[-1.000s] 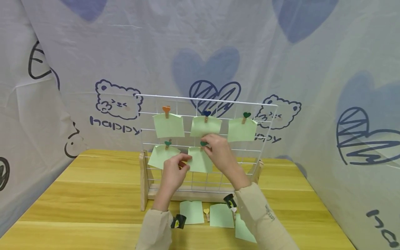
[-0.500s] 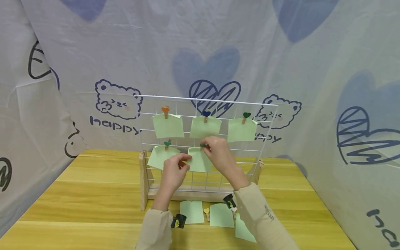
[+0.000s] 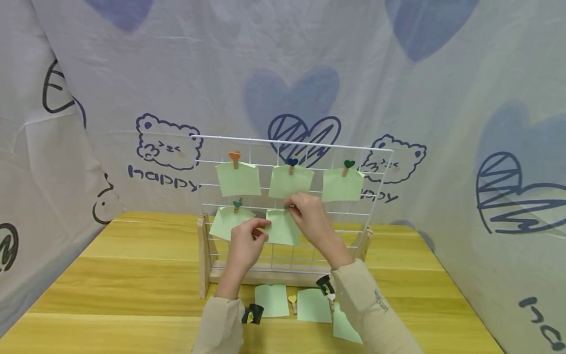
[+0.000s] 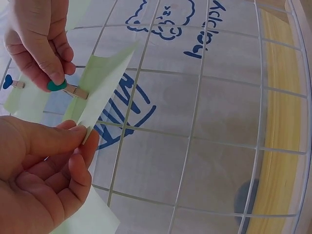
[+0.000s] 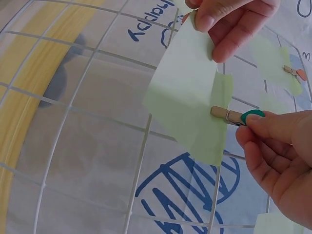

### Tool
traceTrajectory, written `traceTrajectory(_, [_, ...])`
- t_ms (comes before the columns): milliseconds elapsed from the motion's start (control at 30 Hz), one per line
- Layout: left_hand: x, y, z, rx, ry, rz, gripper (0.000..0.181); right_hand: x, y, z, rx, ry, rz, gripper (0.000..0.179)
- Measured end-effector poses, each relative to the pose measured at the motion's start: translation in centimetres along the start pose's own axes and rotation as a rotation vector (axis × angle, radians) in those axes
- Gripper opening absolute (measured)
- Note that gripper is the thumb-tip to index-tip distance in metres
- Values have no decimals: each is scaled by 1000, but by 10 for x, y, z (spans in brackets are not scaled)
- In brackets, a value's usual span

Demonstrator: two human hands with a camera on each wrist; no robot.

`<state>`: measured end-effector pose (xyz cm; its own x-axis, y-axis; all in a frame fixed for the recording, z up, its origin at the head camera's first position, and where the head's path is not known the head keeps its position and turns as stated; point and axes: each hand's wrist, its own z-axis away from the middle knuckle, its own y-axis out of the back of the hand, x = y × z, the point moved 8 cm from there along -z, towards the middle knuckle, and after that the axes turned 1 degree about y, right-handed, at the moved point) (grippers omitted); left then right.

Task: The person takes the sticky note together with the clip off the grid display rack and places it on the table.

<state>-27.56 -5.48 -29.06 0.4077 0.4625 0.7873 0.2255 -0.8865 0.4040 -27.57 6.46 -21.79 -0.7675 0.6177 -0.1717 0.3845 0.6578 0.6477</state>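
My right hand (image 3: 311,216) pinches a small wooden clothespin (image 5: 226,115) by its green heart end, thumb on the heart. The clothespin's tip lies on the top edge of a pale green paper note (image 3: 282,228) at the middle of the grid's second row. My left hand (image 3: 246,241) pinches that note's left edge between thumb and fingers, plain in the left wrist view. Behind the note stands a white wire grid (image 3: 338,213) in a wooden base (image 3: 265,276). To the left hangs another note (image 3: 226,222) under a green heart clothespin (image 3: 237,204).
Three notes hang in the top row, under orange (image 3: 235,157), blue (image 3: 292,162) and green (image 3: 349,163) heart clothespins. On the wooden table (image 3: 132,275), in front of the base, lie notes (image 3: 271,301), a yellow heart clothespin (image 3: 293,301) and a white heart one (image 3: 331,298).
My right hand has lowered very slightly at the green clothespin, whose heart is now more covered by the fingers. The left hand keeps its place on the note's edge.
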Motion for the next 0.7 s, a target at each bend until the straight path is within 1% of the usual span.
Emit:
traceTrajectory(167, [-2, -1, 0, 1, 3, -1, 21, 0, 0, 2, 2, 12, -11, 10])
traceTrajectory(500, [-2, 0, 1, 9, 14, -1, 21, 1, -1, 4, 5, 23, -27, 9])
traceTrajectory(700, [-2, 0, 1, 11, 5, 0, 21, 2, -2, 5, 7, 28, -27, 6])
